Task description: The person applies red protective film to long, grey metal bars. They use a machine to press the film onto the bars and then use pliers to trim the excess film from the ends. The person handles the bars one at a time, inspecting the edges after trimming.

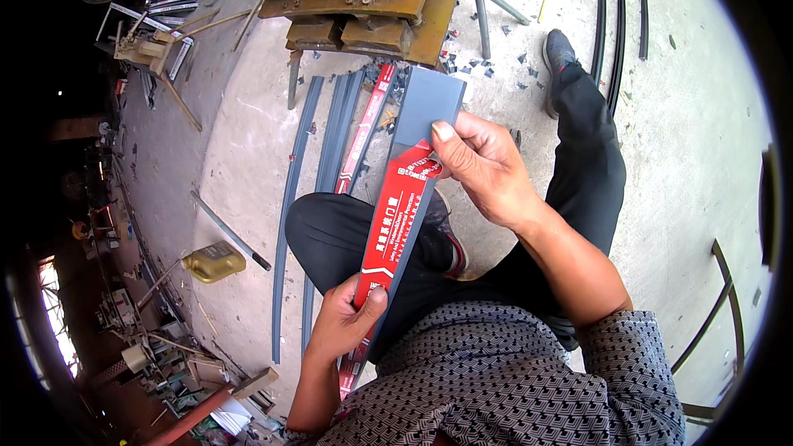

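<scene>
A long grey metal profile (428, 107) lies slantwise over my lap, its far end bare and its nearer length covered by red protective film (395, 219) with white print. Round the lower part of the profile, my left hand (347, 318) is closed, thumb on the film. Higher up, my right hand (487, 167) is closed in a pinch at the profile's right edge, where a creased, lifted flap of film meets the fingers. The thumb shows on top; the other fingertips are partly hidden.
Several grey profiles (334, 128) lie on the concrete floor to the left, one with red film (365, 128). A rusty yellow-brown metal machine (355, 0) stands ahead, with dark scraps beneath. A yellow jug (213, 262) and a rod (231, 231) are at left; black strips (618, 33) lie right.
</scene>
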The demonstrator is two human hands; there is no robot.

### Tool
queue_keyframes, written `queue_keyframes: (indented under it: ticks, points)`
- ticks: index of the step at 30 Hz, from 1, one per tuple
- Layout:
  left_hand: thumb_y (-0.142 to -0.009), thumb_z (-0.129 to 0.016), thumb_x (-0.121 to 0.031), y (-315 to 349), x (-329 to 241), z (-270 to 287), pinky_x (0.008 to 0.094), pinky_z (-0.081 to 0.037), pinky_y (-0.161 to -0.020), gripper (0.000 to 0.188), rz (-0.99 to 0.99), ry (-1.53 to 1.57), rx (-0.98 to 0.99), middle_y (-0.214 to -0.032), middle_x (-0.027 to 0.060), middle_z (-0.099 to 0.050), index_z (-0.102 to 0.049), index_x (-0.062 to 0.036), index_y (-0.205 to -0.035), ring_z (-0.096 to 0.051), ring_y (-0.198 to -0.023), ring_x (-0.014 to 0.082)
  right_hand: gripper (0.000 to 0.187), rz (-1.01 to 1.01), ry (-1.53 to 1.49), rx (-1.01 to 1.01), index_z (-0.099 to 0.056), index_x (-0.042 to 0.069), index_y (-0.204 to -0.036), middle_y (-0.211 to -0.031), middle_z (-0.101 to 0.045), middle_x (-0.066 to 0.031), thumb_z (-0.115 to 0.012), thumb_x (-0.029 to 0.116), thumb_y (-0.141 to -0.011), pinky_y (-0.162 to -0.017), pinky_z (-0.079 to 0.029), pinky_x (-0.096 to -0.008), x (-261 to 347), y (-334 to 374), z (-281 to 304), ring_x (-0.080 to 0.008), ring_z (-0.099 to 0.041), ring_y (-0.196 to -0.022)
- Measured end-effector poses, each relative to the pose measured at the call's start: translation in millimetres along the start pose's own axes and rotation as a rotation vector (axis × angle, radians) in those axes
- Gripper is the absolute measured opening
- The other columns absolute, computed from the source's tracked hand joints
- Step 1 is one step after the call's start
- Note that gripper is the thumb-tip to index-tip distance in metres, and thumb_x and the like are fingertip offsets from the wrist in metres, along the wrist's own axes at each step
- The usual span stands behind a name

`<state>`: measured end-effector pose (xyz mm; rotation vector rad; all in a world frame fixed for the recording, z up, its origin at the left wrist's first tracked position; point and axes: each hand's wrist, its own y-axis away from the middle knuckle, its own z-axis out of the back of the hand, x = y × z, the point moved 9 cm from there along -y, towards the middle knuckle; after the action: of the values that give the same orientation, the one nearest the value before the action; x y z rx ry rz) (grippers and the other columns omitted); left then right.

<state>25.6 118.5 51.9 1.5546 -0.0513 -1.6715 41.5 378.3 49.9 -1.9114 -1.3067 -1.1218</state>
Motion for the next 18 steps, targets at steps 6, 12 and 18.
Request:
queue_keyframes:
  ticks: [6, 12, 18]
  points:
    - [-0.106, -0.063, -0.047, 54, 40, 25, 0.0264, -0.046, -0.069, 0.048, 0.048, -0.01, -0.042, -0.085, -0.0009, -0.063, -0.068, 0.0001, -0.112, -0.052, -0.079, 0.0058, 0.041, 0.028, -0.049, -0.005, -0.064, 0.0, -0.124, -0.112, -0.072, -0.0061, -0.054, 0.038, -0.112, -0.085, -0.054, -0.0295, 9, -5, -27, -0.0108, -0.067, -0.098]
    - [-0.106, -0.064, -0.048, 111, 132, 45, 0.0296, -0.048, -0.073, 0.048, 0.305, -0.009, -0.021, -0.086, 0.0002, -0.064, -0.069, -0.0002, -0.111, -0.055, -0.081, 0.0087, 0.037, 0.023, -0.2, -0.132, -0.063, 0.002, -0.122, -0.115, -0.072, -0.0091, -0.053, 0.037, -0.112, -0.095, -0.057, -0.0367, 3, -8, -38, -0.0158, -0.07, -0.103]
    - [-0.105, -0.066, -0.044, 128, 172, 39, 0.0337, -0.054, -0.076, 0.044, 0.324, 0.124, -0.068, -0.083, 0.0055, -0.07, -0.069, -0.0007, -0.106, -0.066, -0.079, 0.0142, 0.047, 0.057, -0.156, -0.299, -0.058, 0.002, -0.128, -0.12, -0.067, -0.0096, -0.058, 0.046, -0.109, -0.102, -0.05, -0.0386, 1, -3, -48, -0.0159, -0.064, -0.113]
